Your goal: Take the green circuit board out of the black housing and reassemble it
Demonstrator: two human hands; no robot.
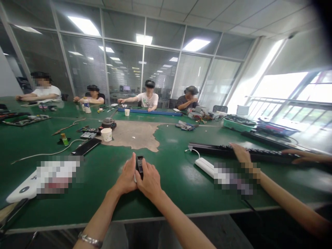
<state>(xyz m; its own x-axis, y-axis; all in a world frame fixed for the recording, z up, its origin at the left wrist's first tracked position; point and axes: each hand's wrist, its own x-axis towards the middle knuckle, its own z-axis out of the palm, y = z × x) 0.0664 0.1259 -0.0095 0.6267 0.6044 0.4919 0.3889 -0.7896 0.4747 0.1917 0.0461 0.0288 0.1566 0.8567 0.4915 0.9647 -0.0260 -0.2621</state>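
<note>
A small black device (pixel 140 165) stands between my two hands, low on the green table (pixel 171 193). My left hand (pixel 127 175) rests along its left side, fingers together and pointing forward, with a bit of something white at the palm. On the other side, my right hand (pixel 149 176) wraps its thumb and fingers round the device. The undersides of both hands are hidden.
Ahead are a paper cup (pixel 106 135), a black phone-like slab (pixel 86 147) and a bare brown patch (pixel 135 133). A white power strip (pixel 206 166) and a long black bar (pixel 215 148), touched by another person's hands, lie right. A white device (pixel 23 188) is left. Several people sit opposite.
</note>
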